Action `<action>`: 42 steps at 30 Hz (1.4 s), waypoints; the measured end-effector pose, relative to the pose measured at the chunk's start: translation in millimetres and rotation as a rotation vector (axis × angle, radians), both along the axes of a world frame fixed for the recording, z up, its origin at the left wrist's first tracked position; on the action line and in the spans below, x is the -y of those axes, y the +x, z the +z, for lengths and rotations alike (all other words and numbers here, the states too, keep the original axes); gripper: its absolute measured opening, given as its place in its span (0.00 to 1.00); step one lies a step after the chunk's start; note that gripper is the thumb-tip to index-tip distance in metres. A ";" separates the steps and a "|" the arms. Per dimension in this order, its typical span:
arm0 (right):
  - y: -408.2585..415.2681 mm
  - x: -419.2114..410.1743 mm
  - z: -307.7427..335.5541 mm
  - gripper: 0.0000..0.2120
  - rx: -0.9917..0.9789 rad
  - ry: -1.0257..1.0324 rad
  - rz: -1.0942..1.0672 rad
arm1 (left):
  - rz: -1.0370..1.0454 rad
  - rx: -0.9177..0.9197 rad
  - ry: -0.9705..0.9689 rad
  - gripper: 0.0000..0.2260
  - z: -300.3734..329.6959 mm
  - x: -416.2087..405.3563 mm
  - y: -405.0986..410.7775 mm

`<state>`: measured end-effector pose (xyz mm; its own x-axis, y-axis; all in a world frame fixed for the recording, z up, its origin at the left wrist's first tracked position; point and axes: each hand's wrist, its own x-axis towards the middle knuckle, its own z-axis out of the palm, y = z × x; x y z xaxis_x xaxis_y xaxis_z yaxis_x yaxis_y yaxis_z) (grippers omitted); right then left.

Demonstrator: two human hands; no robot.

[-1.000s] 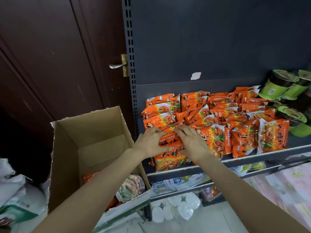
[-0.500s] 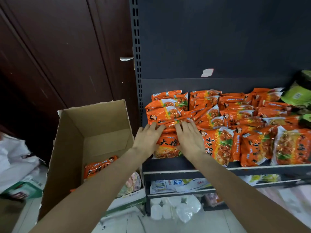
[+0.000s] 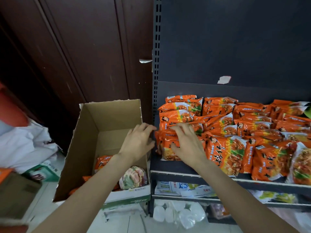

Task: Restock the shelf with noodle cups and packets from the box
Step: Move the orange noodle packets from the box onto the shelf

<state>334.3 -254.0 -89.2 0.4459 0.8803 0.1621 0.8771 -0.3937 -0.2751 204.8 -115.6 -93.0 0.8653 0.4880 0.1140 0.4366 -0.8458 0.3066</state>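
Note:
Orange noodle packets (image 3: 232, 125) fill the dark shelf (image 3: 170, 166) in overlapping rows. My right hand (image 3: 187, 143) lies flat on the front-left packet (image 3: 165, 148), fingers spread over its top edge. My left hand (image 3: 138, 141) hovers open just left of the shelf, above the cardboard box (image 3: 104, 118), holding nothing. Inside the box lie an orange packet (image 3: 102, 163) and a noodle cup with a patterned lid (image 3: 133, 177), partly hidden by my left forearm.
A dark wooden door (image 3: 75, 56) with a metal handle (image 3: 145, 61) stands behind the box. White bags (image 3: 25, 145) and a brown carton (image 3: 15, 194) sit at the left. Lower shelves hold packets (image 3: 181, 188) and white plastic items (image 3: 178, 214).
My left hand has come off the front-left packet and moved left over the box. My right hand stays on the packet. The view has shifted left, putting the green cups out of frame.

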 end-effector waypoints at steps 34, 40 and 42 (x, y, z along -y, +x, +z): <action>-162.4 -193.9 -98.9 0.07 -0.515 -0.416 0.054 | 0.316 0.107 -0.695 0.28 -65.4 -174.0 -220.3; -120.9 -192.7 -66.5 0.04 -0.430 -0.156 -0.189 | 0.367 0.251 -0.391 0.19 -53.1 -175.8 -188.6; -110.1 -192.6 -62.5 0.05 -0.379 -0.150 -0.231 | 0.323 0.266 -0.366 0.16 -47.1 -174.5 -168.8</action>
<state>224.2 -61.4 -151.7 0.6362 0.7524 -0.1710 0.6107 -0.6265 -0.4843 36.0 58.9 -140.1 0.6296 0.7727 0.0810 0.5237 -0.4991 0.6904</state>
